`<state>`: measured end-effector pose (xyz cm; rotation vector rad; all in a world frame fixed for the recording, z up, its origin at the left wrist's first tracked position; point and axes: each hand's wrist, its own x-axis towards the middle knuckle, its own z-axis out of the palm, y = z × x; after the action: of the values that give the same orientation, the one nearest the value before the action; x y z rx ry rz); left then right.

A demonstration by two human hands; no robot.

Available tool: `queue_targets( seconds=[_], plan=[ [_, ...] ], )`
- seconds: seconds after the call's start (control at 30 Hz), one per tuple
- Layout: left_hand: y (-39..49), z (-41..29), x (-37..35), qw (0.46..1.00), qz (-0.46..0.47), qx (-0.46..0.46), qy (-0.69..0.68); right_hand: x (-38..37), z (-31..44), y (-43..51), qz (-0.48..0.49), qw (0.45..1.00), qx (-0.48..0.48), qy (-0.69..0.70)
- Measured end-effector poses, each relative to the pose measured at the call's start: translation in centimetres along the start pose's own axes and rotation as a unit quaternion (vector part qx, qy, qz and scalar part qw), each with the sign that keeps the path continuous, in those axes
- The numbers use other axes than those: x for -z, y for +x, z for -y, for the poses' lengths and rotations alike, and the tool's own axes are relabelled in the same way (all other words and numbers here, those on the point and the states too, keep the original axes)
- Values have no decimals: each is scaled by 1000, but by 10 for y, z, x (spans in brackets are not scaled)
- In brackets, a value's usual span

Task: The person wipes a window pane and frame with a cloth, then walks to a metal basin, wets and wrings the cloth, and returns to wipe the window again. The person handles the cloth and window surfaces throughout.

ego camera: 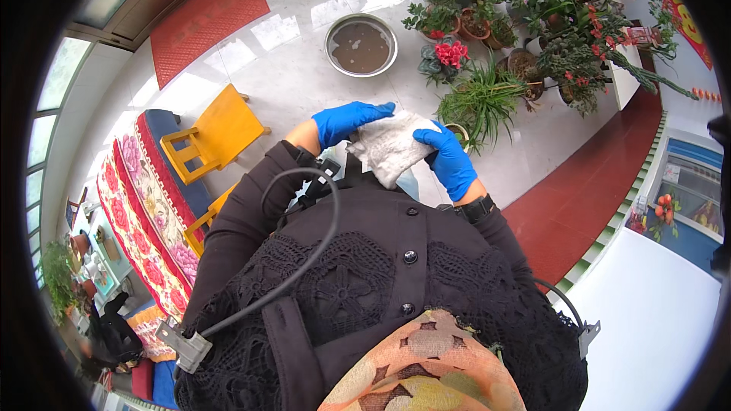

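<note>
A greyish-white cloth [394, 145], folded or bunched, is stretched between my two hands in front of my waist. My left hand [349, 123], in a blue glove, grips its left edge, fingers lying along the top. On the other side my right hand [452, 161], also gloved in blue, pinches the right edge with the thumb over the front. The cloth's lower corner hangs near my dark buttoned top. Beyond the hands, a round metal basin [361, 45] of murky brown water stands on the tiled floor, with pale patches on the surface.
Potted plants [474, 23] crowd the far right, a pink-flowered one [448, 57] and a spiky green one [480, 100] nearest. Yellow wooden chairs [220, 131] and a sofa with floral covers [151, 200] line the left. A red mat [211, 20] lies by the door; a white surface [634, 325] is at right.
</note>
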<state>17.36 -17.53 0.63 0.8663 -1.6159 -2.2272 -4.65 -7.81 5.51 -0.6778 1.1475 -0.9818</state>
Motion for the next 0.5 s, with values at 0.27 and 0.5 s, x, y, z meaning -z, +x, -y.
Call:
queue_targets(
  seconds=[0.27, 0.5],
  plan=[
    [87, -19, 47, 959, -140, -24, -244, 41, 44, 89, 64, 991, -75, 87],
    [204, -43, 109, 930, -194, -33, -311, 138, 110, 235, -23, 992, -102, 69]
  ],
)
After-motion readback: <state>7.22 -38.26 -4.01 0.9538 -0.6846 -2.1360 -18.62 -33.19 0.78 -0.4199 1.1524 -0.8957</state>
